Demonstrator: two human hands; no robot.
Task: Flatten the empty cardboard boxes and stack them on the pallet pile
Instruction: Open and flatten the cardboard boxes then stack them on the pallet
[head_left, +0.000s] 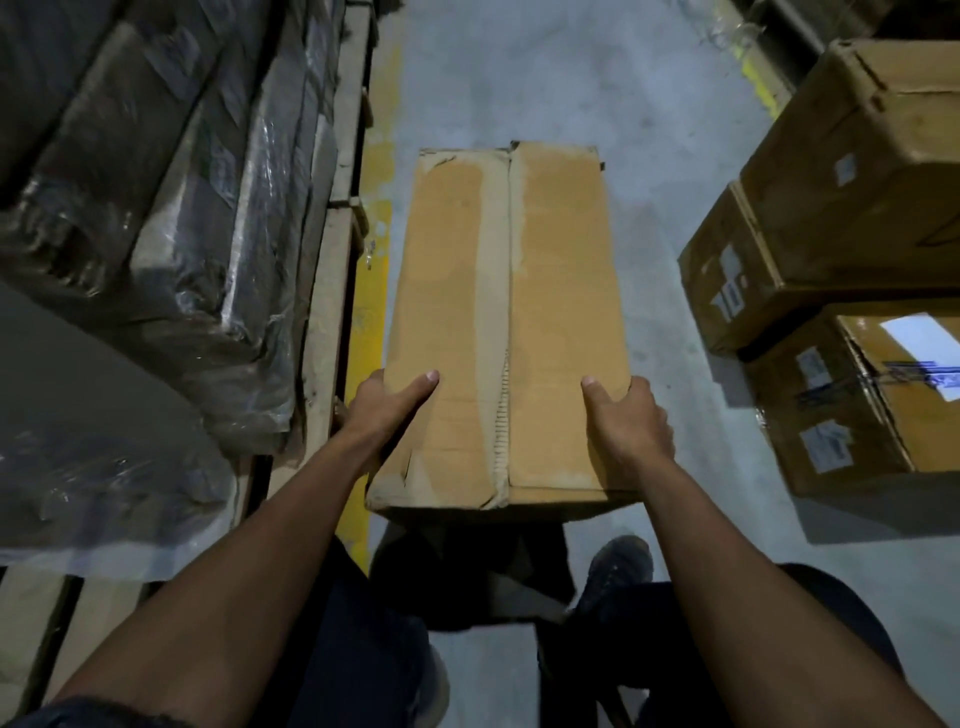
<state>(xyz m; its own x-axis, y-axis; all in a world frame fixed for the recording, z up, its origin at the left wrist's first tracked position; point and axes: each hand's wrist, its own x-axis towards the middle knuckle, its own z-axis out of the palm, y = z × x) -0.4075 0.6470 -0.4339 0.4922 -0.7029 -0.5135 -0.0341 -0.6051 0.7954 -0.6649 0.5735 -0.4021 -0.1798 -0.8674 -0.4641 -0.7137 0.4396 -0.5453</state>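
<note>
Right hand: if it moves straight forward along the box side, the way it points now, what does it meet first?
Probably nothing soon. The right hand grips the long box; ahead lies bare floor. The stacked cartons stand further right, though depth is unclear.

Floor aisle (519, 78) open; wrapped pallet (197, 218) left, boxes (831, 218) right.

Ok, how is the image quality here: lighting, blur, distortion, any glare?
Head view: dim overall, brightest on the cardboard box held by the left hand and right hand; wide-angle bending curves the frame edges; the plastic-wrapped pallet load at left is dark and smeared; one blown-out white label on the stacked boxes at right; a deep shadow lies beneath the held box.
</note>
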